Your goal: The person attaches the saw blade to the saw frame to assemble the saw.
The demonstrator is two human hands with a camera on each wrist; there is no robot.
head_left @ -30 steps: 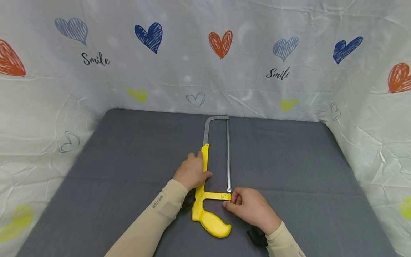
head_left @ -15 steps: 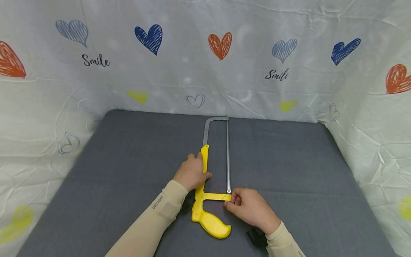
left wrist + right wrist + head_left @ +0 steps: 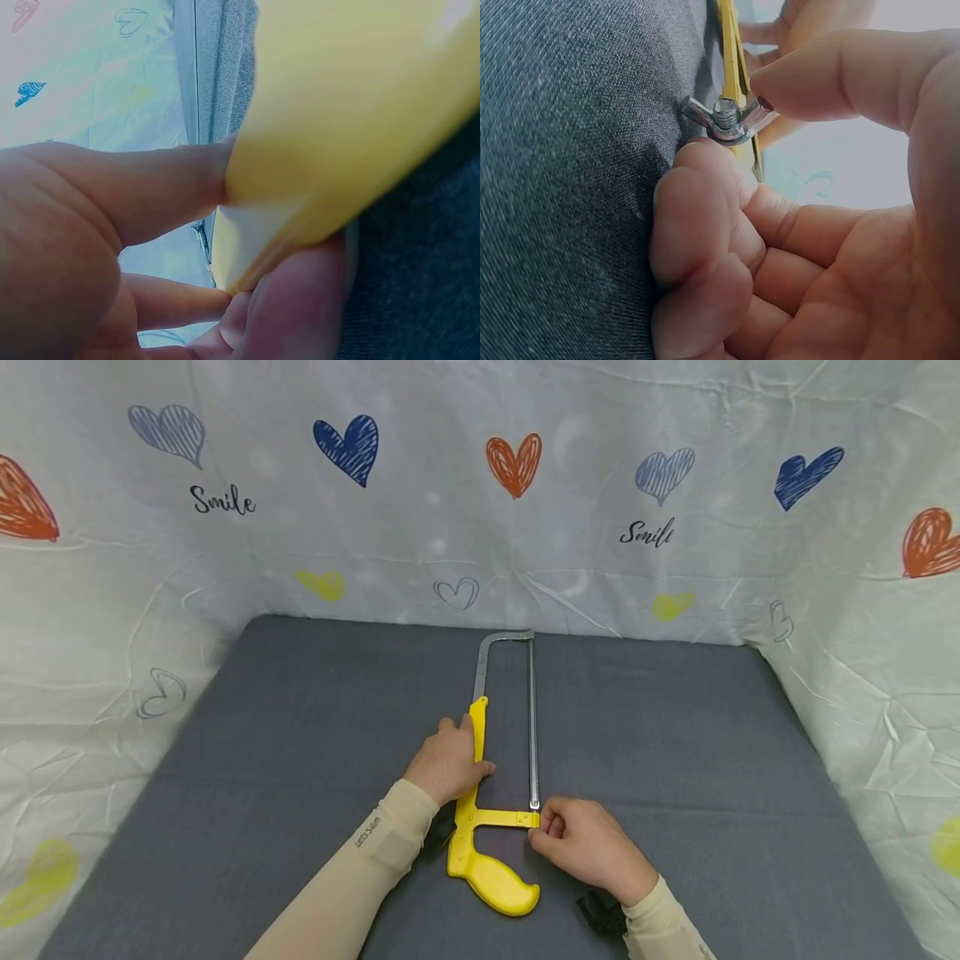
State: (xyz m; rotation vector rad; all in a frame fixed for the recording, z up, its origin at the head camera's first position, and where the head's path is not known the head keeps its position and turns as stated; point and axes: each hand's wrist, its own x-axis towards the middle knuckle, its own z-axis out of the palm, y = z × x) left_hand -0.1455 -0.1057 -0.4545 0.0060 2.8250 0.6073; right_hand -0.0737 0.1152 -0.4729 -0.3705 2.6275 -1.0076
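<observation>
A hacksaw with a yellow handle and a grey metal bow lies on the cloth, its blade on the right side. My left hand grips the yellow part of the frame above the handle; in the left wrist view the thumb and fingers pinch the yellow frame from both sides. At the end of the yellow crossbar is my right hand, fingers curled. The right wrist view shows a wing nut on a threaded stud, the thumb on one wing and the index finger against its underside.
Grey cloth covers the table. A white curtain printed with hearts and the word Smile hangs along the back and both sides. The far end of the saw bow lies close to the table's back edge.
My right thumb has drawn slightly to the right, beside the end of the crossbar. The left hand and the hacksaw keep their places.
</observation>
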